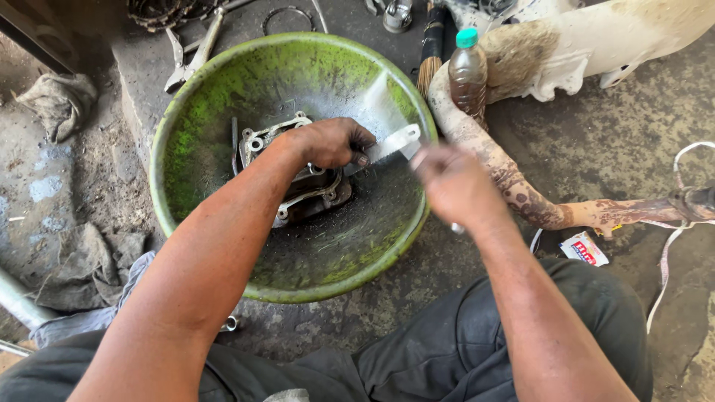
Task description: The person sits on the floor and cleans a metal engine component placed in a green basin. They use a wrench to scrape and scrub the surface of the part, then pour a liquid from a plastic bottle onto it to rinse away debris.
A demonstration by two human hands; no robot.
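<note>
Here, nearest you, your dark trousers [477, 335] are filling the bottom edge, cut off by the frame, and both forearms are reaching away from them over the green basin [216, 97]. Your right hand [450, 182] is blurring with motion above the basin's right rim, so you cannot tell whether its fingers are closed or what they are gripping. Your left hand [328, 143] is curling shut over the grey metal engine part [298, 190] lying in the basin's middle, hiding its upper portion. A pale flat blade [391, 143] is running between your hands, its long axis slanting up to the right, one end hiding under your left fingers. The basin's dark bottom is leaving open room in front of the part and to its left. Further out, a capped bottle of brown liquid [468, 74] is standing upright just beyond the rim, beside a rusty curved pipe [506, 179], and pliers [190, 56] are lying at the far left
</note>
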